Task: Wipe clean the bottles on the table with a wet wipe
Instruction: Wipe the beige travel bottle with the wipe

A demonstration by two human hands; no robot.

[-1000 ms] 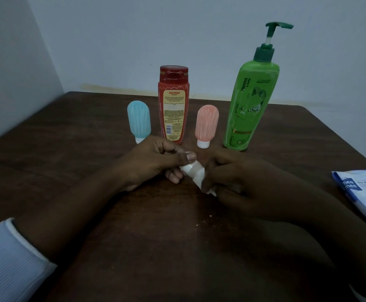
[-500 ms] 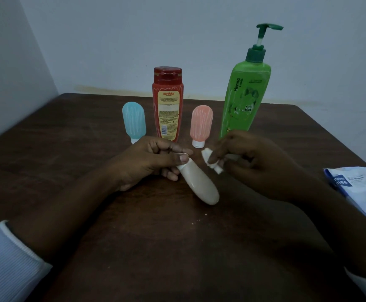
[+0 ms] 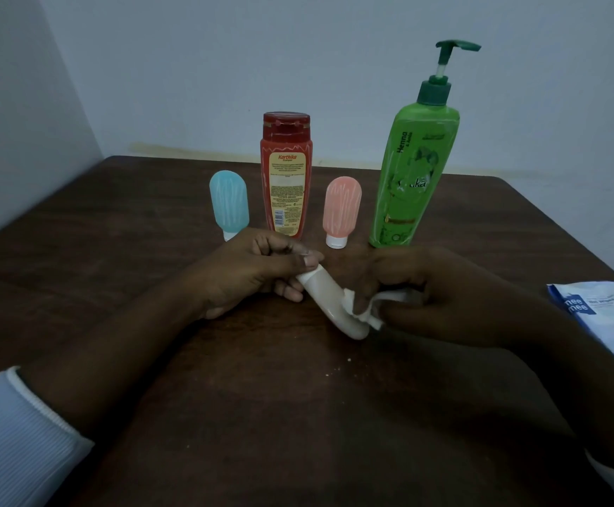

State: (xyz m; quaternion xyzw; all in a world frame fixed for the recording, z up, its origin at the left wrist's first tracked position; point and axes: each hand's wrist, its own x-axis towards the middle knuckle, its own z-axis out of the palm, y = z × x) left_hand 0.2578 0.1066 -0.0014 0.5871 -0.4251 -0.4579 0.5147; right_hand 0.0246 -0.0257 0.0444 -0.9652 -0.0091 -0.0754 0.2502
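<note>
Dark wooden worktop, pale walls: seen from the head, our left hand pinches the cap end of the small cream bottle slanting low over it, while our right hand bunches the wet wipe against its rounded end, and we judge it light, squashy and slick when wet, best held by the stiff cap.

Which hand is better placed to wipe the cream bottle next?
Right. The right hand holds the wet wipe against the cream bottle. The left hand pinches the cap end, so it is likely best left steadying the bottle.
</note>
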